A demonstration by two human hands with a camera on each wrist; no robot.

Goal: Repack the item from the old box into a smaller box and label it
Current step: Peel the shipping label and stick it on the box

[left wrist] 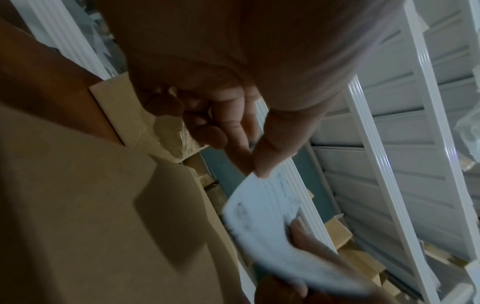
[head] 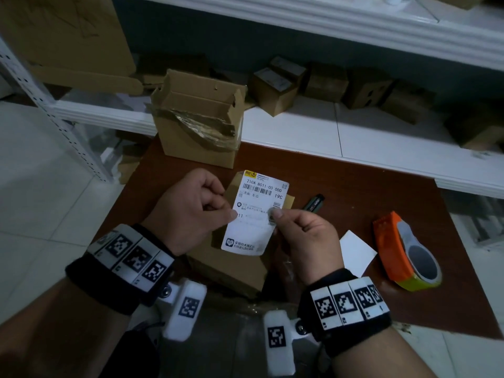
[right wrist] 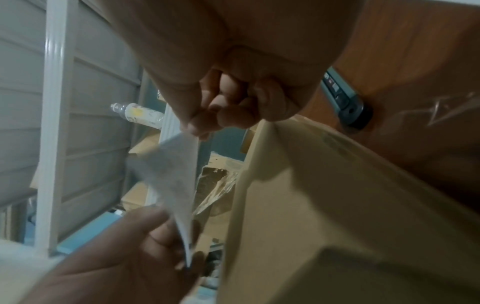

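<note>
Both hands pinch the shipping label (head: 256, 211) by its side edges above the small box (head: 231, 266): left hand (head: 191, 211), right hand (head: 305, 241). Thin, floppy, probably sticky; best held at the edges.

White printed label (head: 255, 214) held above small closed box (head: 231, 268).

Bare table (head: 341, 186) right of open box (head: 199, 124); knife (head: 316, 203) and tape dispenser (head: 403, 249) obstruct right side.
</note>
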